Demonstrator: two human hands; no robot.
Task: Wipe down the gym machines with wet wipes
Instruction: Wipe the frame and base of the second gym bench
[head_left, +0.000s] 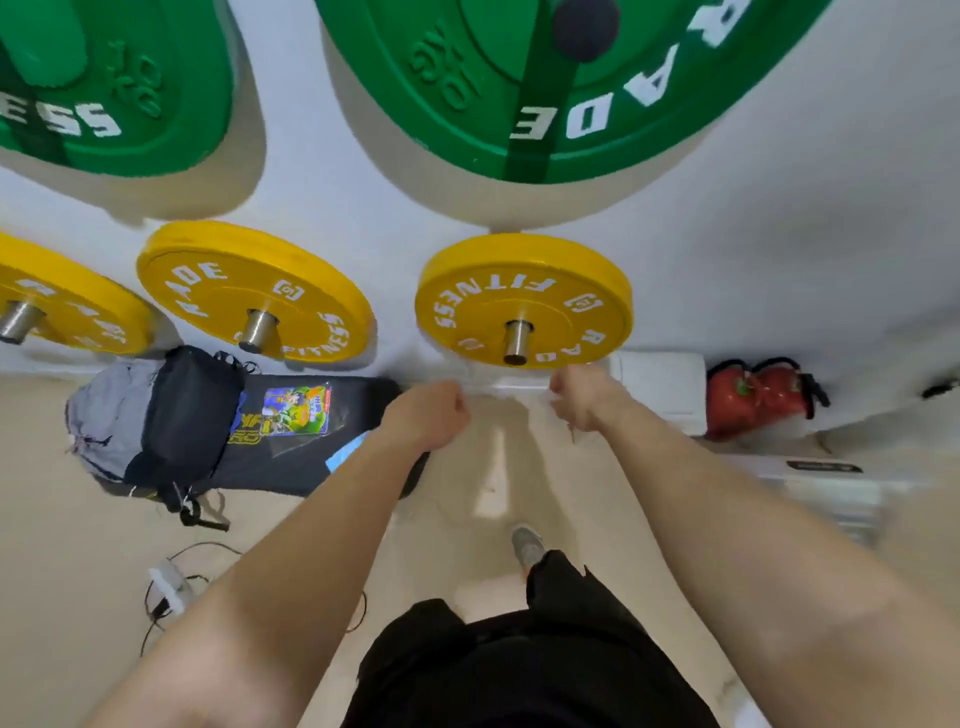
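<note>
White wall holds green and yellow weight plates on pegs. Both hands, left hand (428, 413) and right hand (584, 397), are curled at six o'clock below the nearest yellow plate (524, 299), seemingly stretching a faint wipe for wiping; contents unclear.

Arms: both bare to above elbow, no sleeves visible.
Hands: left hand (431, 413), right hand (584, 397), no gloves.
Legwear: black shorts (519, 670).
Footwear: grey shoe (527, 545).
</note>
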